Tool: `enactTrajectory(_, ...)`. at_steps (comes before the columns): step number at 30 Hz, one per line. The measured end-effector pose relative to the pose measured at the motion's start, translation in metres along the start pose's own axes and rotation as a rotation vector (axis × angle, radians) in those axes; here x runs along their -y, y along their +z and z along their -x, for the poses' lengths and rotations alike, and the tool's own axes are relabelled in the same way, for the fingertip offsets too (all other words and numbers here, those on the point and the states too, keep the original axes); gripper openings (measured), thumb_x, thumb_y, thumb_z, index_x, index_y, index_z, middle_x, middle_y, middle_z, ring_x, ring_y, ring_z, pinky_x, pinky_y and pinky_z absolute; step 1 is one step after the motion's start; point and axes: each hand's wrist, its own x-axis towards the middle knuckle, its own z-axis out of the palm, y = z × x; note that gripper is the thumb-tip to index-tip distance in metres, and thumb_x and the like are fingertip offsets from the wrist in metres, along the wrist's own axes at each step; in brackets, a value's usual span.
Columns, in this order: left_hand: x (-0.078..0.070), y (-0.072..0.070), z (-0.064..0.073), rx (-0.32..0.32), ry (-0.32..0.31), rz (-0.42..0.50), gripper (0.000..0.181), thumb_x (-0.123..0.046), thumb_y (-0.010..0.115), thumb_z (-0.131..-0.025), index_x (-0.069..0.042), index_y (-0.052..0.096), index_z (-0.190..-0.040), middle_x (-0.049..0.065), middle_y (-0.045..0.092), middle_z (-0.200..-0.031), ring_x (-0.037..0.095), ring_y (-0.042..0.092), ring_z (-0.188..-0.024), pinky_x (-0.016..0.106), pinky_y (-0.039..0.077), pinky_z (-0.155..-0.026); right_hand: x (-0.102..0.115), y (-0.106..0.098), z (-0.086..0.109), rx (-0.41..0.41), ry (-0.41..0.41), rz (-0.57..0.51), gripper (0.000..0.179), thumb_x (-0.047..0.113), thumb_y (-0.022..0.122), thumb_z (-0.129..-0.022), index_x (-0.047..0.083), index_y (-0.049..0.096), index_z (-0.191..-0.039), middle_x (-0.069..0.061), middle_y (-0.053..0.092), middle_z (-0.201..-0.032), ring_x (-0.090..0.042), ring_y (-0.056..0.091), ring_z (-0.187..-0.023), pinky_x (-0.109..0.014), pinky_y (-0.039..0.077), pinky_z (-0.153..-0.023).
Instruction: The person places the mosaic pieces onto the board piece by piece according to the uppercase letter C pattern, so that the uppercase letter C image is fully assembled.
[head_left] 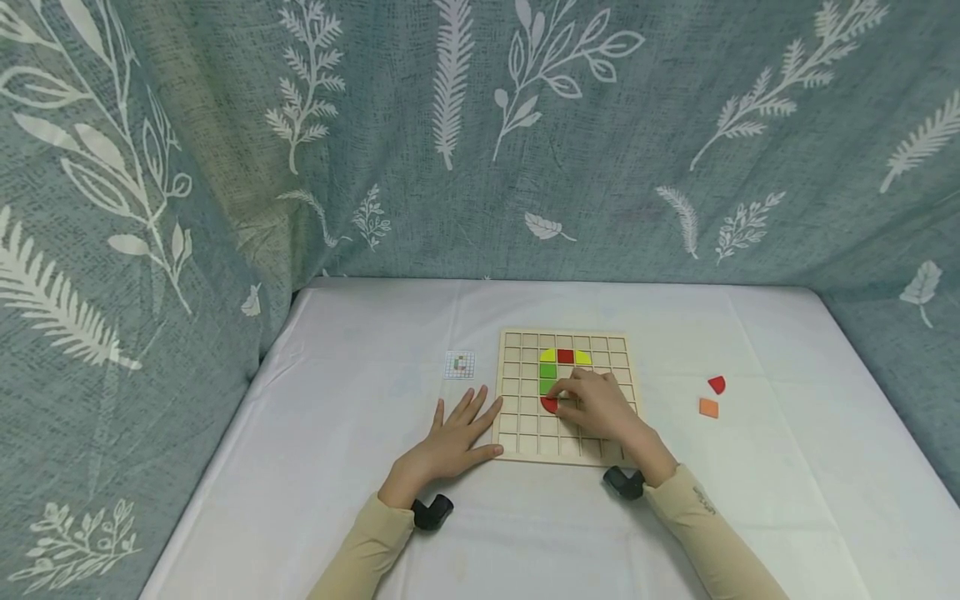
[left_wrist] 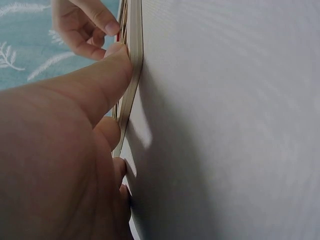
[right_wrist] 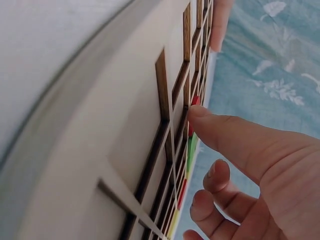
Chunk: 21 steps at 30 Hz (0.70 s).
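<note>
A wooden grid board [head_left: 528, 446] lies on the table. My right hand [head_left: 600, 404] is over its middle, thumb and index finger pinching a red quarter-circle tile [head_left: 549, 405] at a cell below two green square tiles [head_left: 548, 379]. In the right wrist view the thumb tip touches the red tile [right_wrist: 195, 101]. Above the green squares sit a yellow tile [head_left: 548, 356], a red square tile [head_left: 566, 357] and a second yellow tile [head_left: 582, 357]. My left hand [head_left: 448, 442] lies with fingers spread at the board's left edge, its thumb touching the near corner.
A small printed pattern card [head_left: 460, 364] lies left of the board. To the right of the board are a loose red quarter-circle tile [head_left: 717, 384] and an orange square tile [head_left: 708, 407]. A leaf-patterned curtain [head_left: 480, 167] hangs behind the white-covered table [head_left: 360, 350].
</note>
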Motion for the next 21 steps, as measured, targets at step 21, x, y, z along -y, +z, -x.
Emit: enactTrajectory(21,0.002,0.003,-0.001,-0.007,-0.005,0.029,0.07,-0.046,0.048,-0.093,-0.018,0.017,-0.149,0.009,0.003,-0.156,0.028,-0.004,-0.144,0.06,-0.013,-0.107,-0.015,-0.012,0.01,-0.01,0.048,-0.072,0.017,0.019,0.074,-0.079,0.018,0.07,-0.096,0.008,0.051,-0.075,-0.009,0.045,-0.068,-0.037,0.031,-0.074)
